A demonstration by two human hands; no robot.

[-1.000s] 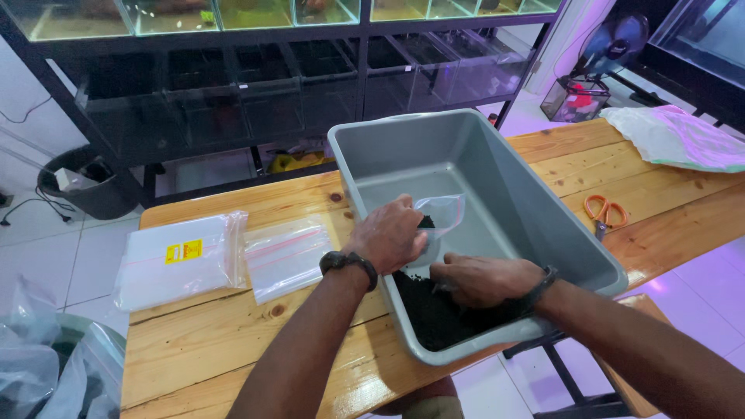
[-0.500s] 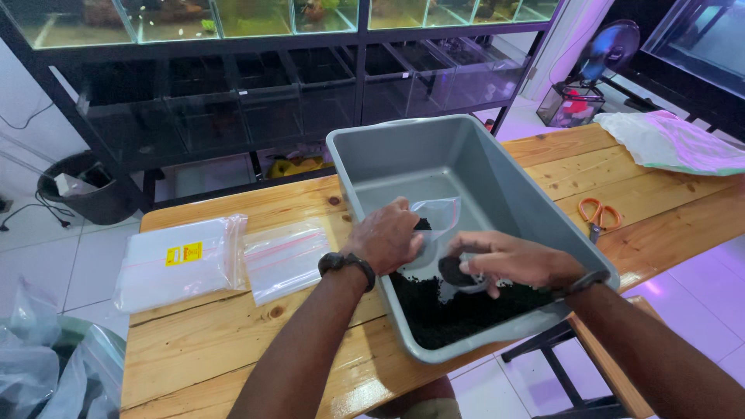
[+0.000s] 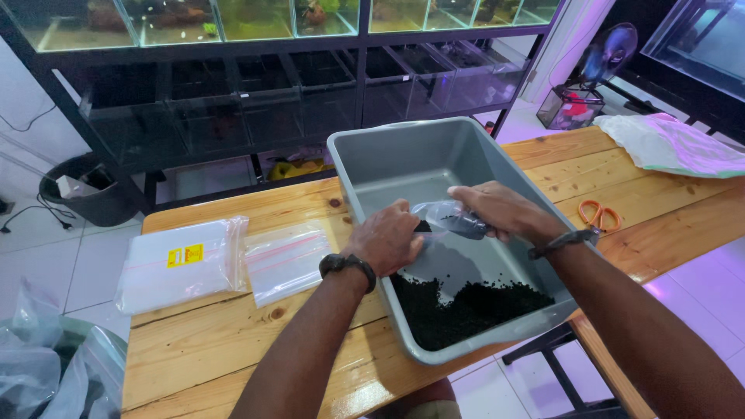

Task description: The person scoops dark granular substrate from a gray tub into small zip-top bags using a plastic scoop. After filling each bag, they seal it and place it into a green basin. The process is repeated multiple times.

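1. The left hand (image 3: 388, 237) is closed around one edge of a small clear plastic bag (image 3: 450, 219), pinching it at the mouth over the grey tub (image 3: 388, 159). A dark watch sits on that wrist.
2. The right hand (image 3: 500, 208) grips the same bag from the other side, fingers curled over it; a thin band circles that wrist.
3. The bag hangs between the two hands, above the tub's floor, with a little dark grit showing inside it.
4. Below the hands, a heap of black gravel (image 3: 466, 309) lies in the near end of the tub; the far end is bare grey plastic.
5. The tub stands on a wooden table (image 3: 233, 349), its near corner reaching past the table's edge.
6. Left of the tub, two flat zip bags (image 3: 283, 260) lie on the wood, one bearing a yellow label.
7. Right of the tub, orange-handled scissors (image 3: 599, 214) rest on the table, and a pale cloth (image 3: 671, 146) lies farther back.
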